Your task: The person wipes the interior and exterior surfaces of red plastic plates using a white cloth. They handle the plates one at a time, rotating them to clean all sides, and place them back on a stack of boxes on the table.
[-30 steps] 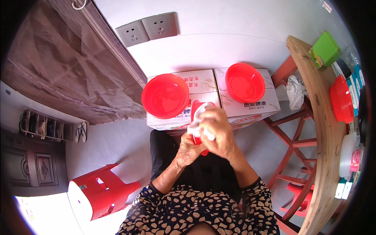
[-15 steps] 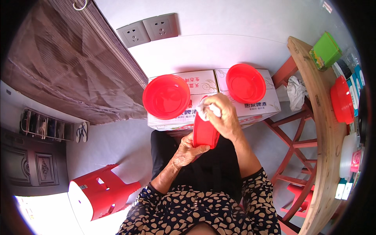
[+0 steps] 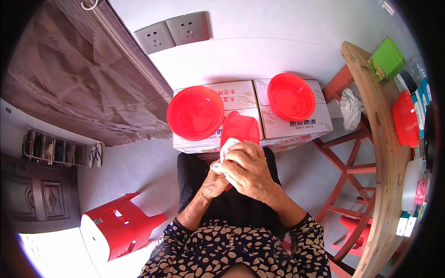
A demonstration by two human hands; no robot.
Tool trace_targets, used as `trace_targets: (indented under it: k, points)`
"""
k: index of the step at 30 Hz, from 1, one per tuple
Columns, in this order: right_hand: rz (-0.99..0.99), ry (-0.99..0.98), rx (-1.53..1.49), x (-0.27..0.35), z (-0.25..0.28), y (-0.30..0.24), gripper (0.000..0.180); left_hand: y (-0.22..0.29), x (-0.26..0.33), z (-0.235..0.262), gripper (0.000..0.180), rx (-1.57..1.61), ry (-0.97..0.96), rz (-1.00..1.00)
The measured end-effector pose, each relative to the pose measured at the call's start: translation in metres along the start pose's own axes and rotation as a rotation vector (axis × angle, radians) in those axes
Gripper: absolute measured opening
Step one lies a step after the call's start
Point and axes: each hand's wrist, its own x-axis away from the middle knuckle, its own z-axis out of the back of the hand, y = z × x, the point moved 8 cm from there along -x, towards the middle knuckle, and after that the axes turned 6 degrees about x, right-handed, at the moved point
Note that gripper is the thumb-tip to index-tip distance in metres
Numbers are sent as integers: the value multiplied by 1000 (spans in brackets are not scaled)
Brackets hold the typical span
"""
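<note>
The person in the patterned top is sitting with dark trousers showing beneath the forearms, and both hands are meeting over the lap. The left hand is supporting the near end of a tilted red bowl; most of its fingers are hiding behind the cloth and the other hand. The right hand is curling its fingers, set close together, over a white cloth and is pressing it against the bowl's near part. That bowl is reaching out over the near edge of the left carton. On this carton a wide red basin is standing upright, while a second red basin is standing on the right carton alongside. A red stool is lying on the floor to the left; to the right, a wooden table is bearing a red container and, farther along, a green box. Beyond the cartons, two grey sockets are sitting side by side on the wall.
</note>
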Motion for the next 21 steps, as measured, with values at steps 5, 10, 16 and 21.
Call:
trace_targets:
  k: [5, 10, 16, 21]
  points:
    - [-130, 59, -93, -16, 4, 42, 18, -9, 2, -5, 19, 23, -26, 190]
    - [-690, 39, -673, -2, -28, 117, 13, -7, 1, -5, 24, 60, -16, 161]
    - [-418, 219, -406, 2, -22, 96, 17, -1, -11, 2, 38, 249, 129, -43]
    - [-289, 188, -321, 23, -21, 38, 25, -8, -18, 32, 33, 502, 283, -79]
